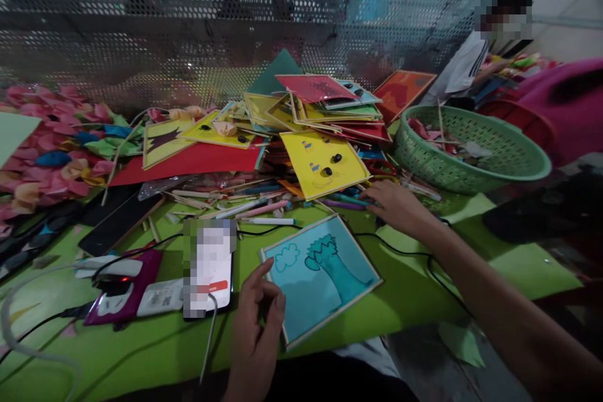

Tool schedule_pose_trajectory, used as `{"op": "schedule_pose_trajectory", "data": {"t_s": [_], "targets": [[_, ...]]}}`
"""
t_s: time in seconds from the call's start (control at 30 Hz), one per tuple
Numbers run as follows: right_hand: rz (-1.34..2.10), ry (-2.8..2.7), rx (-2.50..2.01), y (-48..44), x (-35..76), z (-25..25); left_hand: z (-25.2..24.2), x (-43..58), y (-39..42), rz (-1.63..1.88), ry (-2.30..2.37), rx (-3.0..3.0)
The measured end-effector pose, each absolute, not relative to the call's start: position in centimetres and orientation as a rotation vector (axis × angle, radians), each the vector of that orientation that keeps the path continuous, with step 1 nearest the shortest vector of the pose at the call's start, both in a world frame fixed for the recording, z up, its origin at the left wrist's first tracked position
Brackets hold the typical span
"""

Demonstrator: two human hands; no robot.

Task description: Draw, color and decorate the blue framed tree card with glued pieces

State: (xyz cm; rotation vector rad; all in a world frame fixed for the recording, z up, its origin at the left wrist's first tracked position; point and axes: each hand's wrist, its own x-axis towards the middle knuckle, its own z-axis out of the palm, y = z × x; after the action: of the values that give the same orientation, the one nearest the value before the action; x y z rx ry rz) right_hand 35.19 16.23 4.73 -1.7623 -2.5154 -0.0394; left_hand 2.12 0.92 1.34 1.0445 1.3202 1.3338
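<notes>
A blue card with a drawn tree and cloud (320,273) lies on the green table (141,339) in front of me. My left hand (257,320) rests at the card's left edge, fingers loosely curled, thumb touching the edge, holding nothing I can make out. My right hand (396,204) reaches forward over the pens and sticks (264,207) below a yellow card (323,163). Its fingers lie among the pens, and whether they grip one is hidden.
A heap of coloured cards (330,107) fills the middle back. A green basket (471,151) stands at the right. Paper flowers (51,144) lie at the left. A phone (210,267), chargers and cables lie near my left hand. Another person (475,56) sits at the far right.
</notes>
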Motion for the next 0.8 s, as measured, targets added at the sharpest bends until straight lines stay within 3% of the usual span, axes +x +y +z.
{"op": "schedule_pose_trajectory", "data": {"t_s": [0.37,0.53,0.8], "targets": [[0.156,-2.443,-1.468,12.5,34.3,7.1,1.4,2.1,1.2,1.326,1.342,1.101],[0.390,-2.459,-1.301,9.0,30.6,8.0,1.0,1.4,1.5,1.259,1.322,1.431],[0.472,-2.571,-1.009,5.2,25.4,7.3,2.0,1.1,1.2,1.042,1.287,1.888]]}}
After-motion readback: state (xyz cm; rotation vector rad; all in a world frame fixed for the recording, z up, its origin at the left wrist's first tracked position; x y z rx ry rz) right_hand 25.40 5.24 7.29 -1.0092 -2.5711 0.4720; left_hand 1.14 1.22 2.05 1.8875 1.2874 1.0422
